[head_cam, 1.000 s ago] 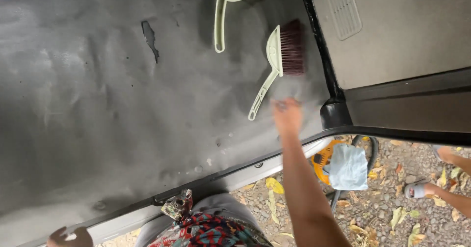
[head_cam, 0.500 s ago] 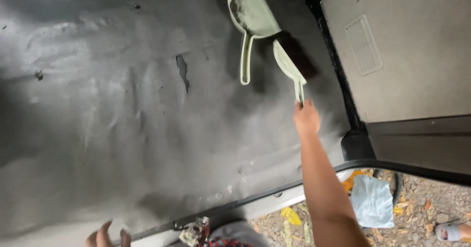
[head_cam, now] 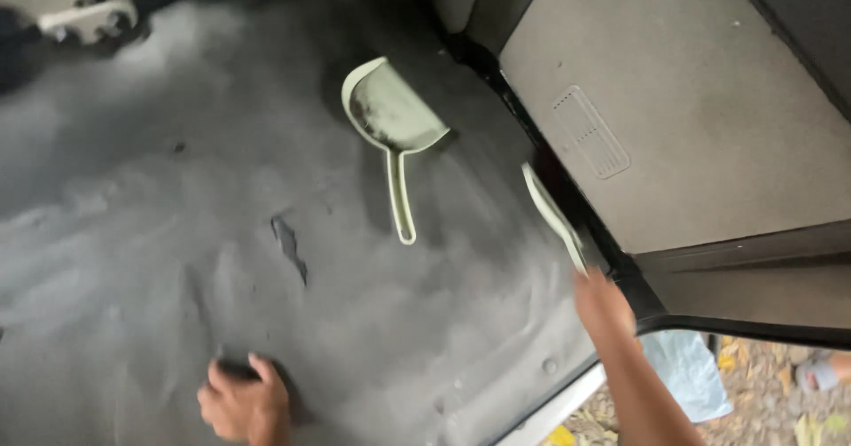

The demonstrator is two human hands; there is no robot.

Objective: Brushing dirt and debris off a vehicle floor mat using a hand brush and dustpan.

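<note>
Lifted since before, brush (head_cam: 551, 215) slants up from right hand (head_cam: 603, 304) grip.

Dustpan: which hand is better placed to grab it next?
Left, probably. The left hand lies flat on the grey floor, empty. The right hand already holds the brush. The dustpan lies between them, handle pointing back toward the person.
</note>
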